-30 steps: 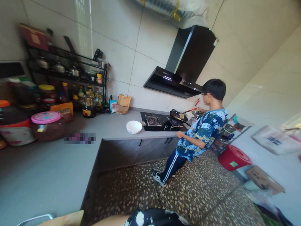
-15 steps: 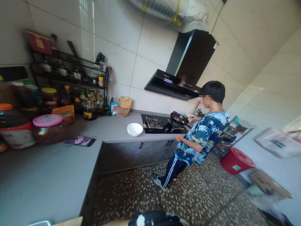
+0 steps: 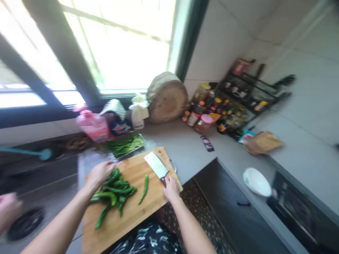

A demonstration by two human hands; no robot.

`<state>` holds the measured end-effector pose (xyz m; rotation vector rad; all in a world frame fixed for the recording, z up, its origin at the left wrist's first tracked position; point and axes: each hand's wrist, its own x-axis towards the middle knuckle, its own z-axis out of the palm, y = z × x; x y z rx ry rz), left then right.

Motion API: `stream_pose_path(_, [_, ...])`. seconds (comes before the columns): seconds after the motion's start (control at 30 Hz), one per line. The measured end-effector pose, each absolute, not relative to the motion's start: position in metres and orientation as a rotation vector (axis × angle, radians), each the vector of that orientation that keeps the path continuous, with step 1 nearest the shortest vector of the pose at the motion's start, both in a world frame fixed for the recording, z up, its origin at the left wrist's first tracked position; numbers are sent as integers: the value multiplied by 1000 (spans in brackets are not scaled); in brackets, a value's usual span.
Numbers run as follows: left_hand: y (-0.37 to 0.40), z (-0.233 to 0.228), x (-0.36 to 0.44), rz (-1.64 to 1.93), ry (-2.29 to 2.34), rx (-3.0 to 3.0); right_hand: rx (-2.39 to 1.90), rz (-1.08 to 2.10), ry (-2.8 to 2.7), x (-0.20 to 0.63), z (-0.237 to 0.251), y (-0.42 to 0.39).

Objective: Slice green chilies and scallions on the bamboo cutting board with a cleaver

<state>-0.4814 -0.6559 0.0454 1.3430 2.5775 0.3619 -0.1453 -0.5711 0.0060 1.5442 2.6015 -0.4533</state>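
My right hand [image 3: 171, 188] is closed around the dark handle of a cleaver [image 3: 156, 164], whose broad blade lies flat over the right part of a wooden cutting board [image 3: 129, 220]. My left hand [image 3: 102, 173] is at the board's upper left, beside a heap of green peppers [image 3: 116, 188]; its fingers are blurred, and whether they hold anything is unclear. One single green pepper [image 3: 144, 189] lies apart, between the heap and the cleaver. Behind the board, a tray of cut green stalks [image 3: 127, 145] stands near my left hand.
Another person's hand [image 3: 9, 210] shows at the left edge over the sink [image 3: 53, 190]. A pink bottle [image 3: 92, 125] and a round wooden block [image 3: 168, 98] stand by the window. Rightward are jars [image 3: 203, 123], a phone [image 3: 207, 143] and a white bowl [image 3: 256, 181].
My view has swung from the stove and the person cooking there to the cutting board by the window. Both my hands, the cleaver and the peppers are now in sight.
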Motion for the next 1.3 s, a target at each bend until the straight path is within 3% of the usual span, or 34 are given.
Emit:
stream_pose_path(0.1, [-665,45,-506,434,2658,1342,1485,-430,2652,-147,-2,-574])
stream_pose_path(0.2, [-626,44,-516,410,2684,1608,1501,-437,2652,-144,-3,-579])
stream_pose_path(0.37, [-553,40,-527,-31,2452,1890,1546,-493,2642,-144,-7,-575])
stream_pose_path(0.63, [-511,23,-540,-537,2270,1516,1556,-575,2642,-143,-5,-572])
stream_pose_path(1.3, [-526,3,-543,-530,2371,1709,1534,-654,2595,-144,-10,-561])
